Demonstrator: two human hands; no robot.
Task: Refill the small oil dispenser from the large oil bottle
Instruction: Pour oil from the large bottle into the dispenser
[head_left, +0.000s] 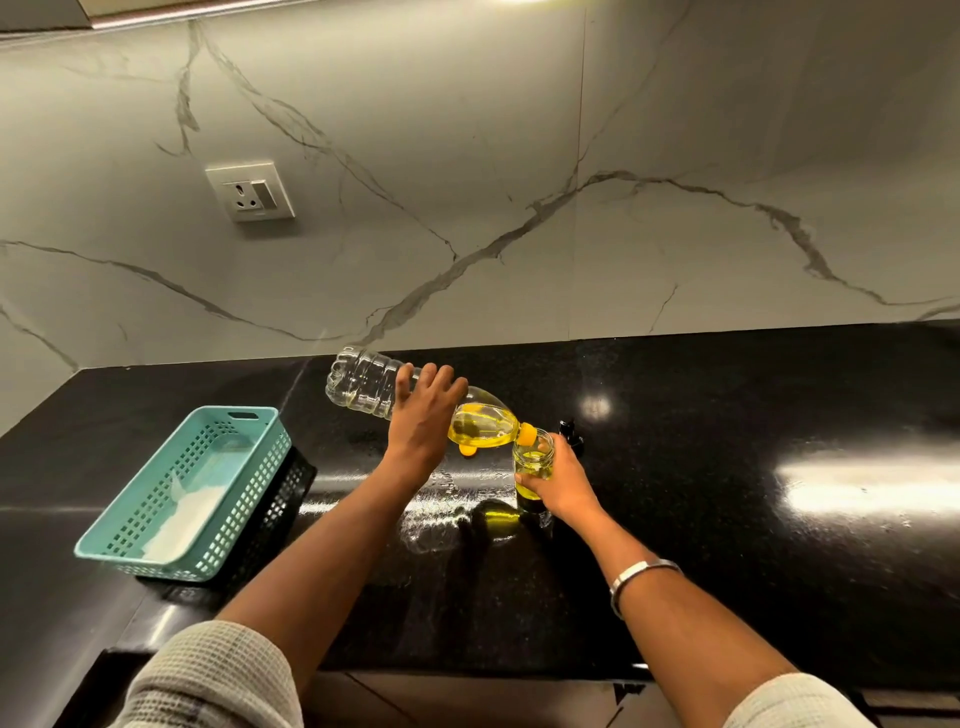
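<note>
1. Left hand (423, 415) wraps its grip over the tilted bottle (415, 402), neck down at the dispenser (532, 465).
2. Right hand (558, 480) clasps the dispenser, upright on the worktop (727, 467).

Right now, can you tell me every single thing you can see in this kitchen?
large oil bottle: one, clear plastic with yellow oil, tipped over the dispenser's open top.
small oil dispenser: one, clear glass with yellow oil inside, standing on the counter, centre.
yellow cap: one, on the counter under the bottle.
black pump top: one, just behind the dispenser.
teal basket: one, on the left of the counter, something white inside.
black basket: one, underneath the teal one.
countertop: one, shiny black.
wall socket: one, white, on the marble wall.
bracelet: one, silver, on the right wrist.
left hand: holding the bottle.
right hand: holding the dispenser.
</note>
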